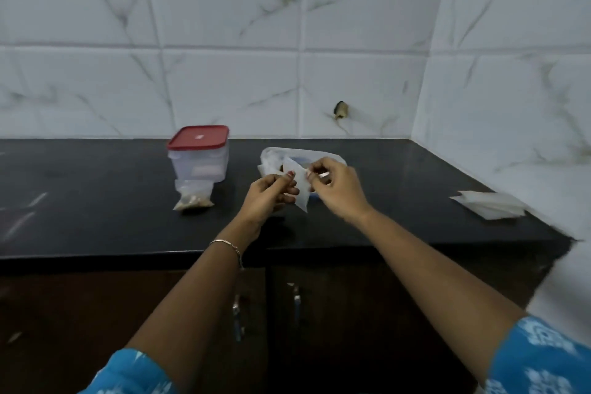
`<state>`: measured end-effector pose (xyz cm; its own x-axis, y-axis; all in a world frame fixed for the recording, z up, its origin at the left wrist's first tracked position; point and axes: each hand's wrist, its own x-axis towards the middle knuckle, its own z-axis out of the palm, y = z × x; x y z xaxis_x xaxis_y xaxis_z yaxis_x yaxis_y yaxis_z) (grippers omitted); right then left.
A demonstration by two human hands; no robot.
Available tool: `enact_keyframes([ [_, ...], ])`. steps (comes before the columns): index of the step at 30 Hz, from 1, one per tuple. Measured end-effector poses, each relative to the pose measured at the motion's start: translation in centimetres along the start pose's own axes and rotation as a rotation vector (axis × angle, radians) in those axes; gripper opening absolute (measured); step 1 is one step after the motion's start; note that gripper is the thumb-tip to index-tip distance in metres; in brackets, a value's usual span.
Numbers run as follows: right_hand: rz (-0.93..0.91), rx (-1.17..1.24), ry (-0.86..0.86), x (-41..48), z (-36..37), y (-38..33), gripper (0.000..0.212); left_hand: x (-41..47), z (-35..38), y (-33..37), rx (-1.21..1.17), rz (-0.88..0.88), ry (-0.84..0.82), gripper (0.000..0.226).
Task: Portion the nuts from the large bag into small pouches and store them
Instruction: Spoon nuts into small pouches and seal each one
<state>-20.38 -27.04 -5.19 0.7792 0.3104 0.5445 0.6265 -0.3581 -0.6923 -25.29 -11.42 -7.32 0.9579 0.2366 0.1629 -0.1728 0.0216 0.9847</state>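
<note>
Holding one empty small pouch point(299, 187) above the counter's point(96, 201) middle: left hand point(271, 198) and right hand point(335, 189) pinch opposite edges. Probably light, limp, slippery film; grip at mouth corners. Large bag point(271, 158) behind.

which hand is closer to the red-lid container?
Left. The left hand is just right of the red-lid container; the right hand lies further right, past the small pouch.
</note>
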Motion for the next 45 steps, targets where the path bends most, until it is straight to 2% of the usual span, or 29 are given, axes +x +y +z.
enact_keyframes([
  [3,-0.068,0.014,-0.054,-0.8,4.0,-1.4,0.009,-0.3,-4.0,0.2,0.018,-0.033,0.028,0.04],
  [7,-0.113,0.013,-0.144,-1.3,8.3,-2.5,0.007,-0.8,-7.3,-0.7,-0.011,-0.01,0.087,0.025],
  [11,-0.016,0.107,-0.139,-1.0,10.4,-2.0,0.007,-0.8,-7.4,-1.1,-0.026,0.022,0.14,0.03],
  [17,0.261,0.429,-0.032,-0.7,10.4,-0.7,0.01,-0.6,-7.4,-1.5,0.012,0.044,0.123,0.028],
  [21,0.291,0.534,-0.081,-0.9,10.3,-0.5,0.027,-0.6,-7.6,-1.5,0.048,0.048,0.061,0.017],
  [25,0.274,0.534,-0.09,-0.9,10.4,-0.4,0.029,-0.9,-7.4,-1.4,0.064,0.075,0.063,0.005],
  [29,0.227,0.495,-0.087,-1.0,10.4,-0.6,0.024,-1.0,-7.4,-1.4,0.048,0.105,0.081,0.004],
  [34,0.116,0.286,-0.009,-0.9,10.5,-0.9,0.011,-0.8,-7.3,-1.5,0.017,0.11,0.092,0.008],
  [39,0.052,0.159,0.01,-1.1,10.3,-1.3,0.011,-0.6,-7.4,-1.6,0.021,0.083,0.119,0.009],
  [45,-0.133,-0.141,0.114,-1.6,10.3,-1.8,0.016,-1.1,-7.3,-1.5,0.076,0.125,0.075,0.014],
])
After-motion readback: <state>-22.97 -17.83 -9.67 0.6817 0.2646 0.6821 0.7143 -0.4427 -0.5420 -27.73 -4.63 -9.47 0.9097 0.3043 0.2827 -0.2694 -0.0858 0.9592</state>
